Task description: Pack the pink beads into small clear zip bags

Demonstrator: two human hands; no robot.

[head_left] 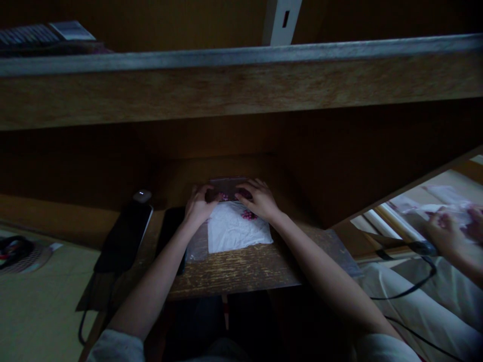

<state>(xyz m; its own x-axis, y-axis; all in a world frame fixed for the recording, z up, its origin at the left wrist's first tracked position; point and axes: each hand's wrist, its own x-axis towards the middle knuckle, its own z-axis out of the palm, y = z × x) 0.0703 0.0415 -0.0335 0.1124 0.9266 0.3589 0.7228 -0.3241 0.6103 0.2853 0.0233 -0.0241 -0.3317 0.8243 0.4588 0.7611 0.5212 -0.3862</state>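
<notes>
The left hand and right hand rested half-open on a dark flat case between them. A white plastic bag lay just below.

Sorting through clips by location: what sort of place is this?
Probably a room in a home, perhaps Japanese-style: a worn wooden desk, a wooden shelf above it, and a greenish tatami-like floor.

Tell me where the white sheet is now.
The white sheet lies mid-frame in the head view on the wooden desk, just below the left hand and right hand, beside clear plastic.
</notes>
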